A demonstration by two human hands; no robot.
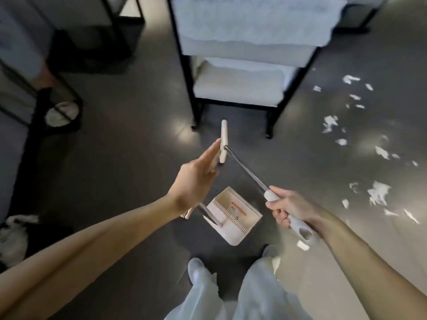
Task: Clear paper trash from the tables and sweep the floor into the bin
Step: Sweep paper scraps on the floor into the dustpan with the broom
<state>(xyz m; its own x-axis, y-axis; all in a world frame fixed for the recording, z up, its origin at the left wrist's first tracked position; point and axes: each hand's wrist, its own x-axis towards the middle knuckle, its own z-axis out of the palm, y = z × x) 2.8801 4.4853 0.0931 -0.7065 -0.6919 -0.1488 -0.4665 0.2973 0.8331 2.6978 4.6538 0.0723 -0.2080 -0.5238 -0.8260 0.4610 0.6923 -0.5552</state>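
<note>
My right hand (287, 210) grips the white handle of a broom (249, 174), whose metal pole slants up and left to its white head. My left hand (196, 174), fingers straight, touches the side of that broom head. Below my hands a white dustpan (234, 214) with a comb edge and an orange label stands on the dark floor, its own handle running under my left wrist. Torn white paper scraps (379, 192) lie scattered over the floor at the right.
A black-framed chair with white cushions (242, 86) stands just ahead. A black stand with a round base (61, 114) is at the left, beside more dark-framed furniture. A white bag (13, 236) lies at the lower left. My feet (196, 269) are below the dustpan.
</note>
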